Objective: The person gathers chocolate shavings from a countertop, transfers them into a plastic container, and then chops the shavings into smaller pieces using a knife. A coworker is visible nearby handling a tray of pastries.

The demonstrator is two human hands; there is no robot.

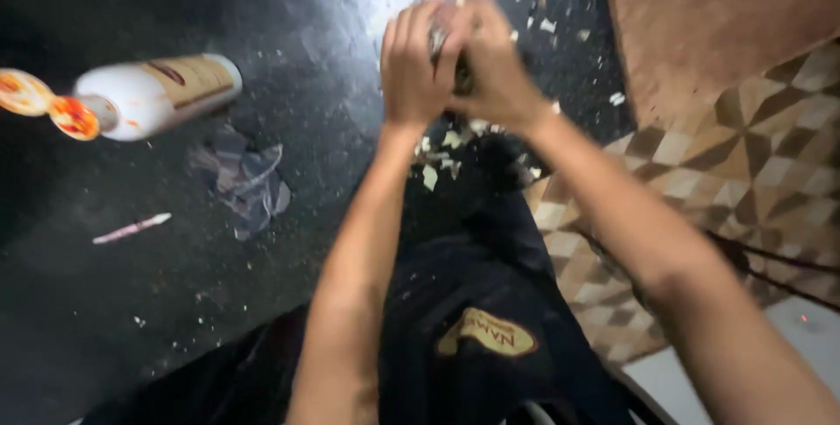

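Note:
My left hand (418, 65) and my right hand (492, 62) are pressed together above a dark floor (262, 31), both closed around a small dark object (448, 51) that is mostly hidden between the fingers. The picture is blurred, so I cannot make out what the object is. Several pale chips (442, 156) lie scattered on the floor below and beyond the hands. My forearms reach up from the lower edge of the view over a dark cloth with a yellow oval patch (486, 333).
A white bottle (149, 95) with an orange-red top lies on its side at the left. A crumpled grey rag (248, 182) and a thin pale stick (131, 228) lie below it. A brown board (700, 23) and a geometric-patterned mat (752, 163) are at the right.

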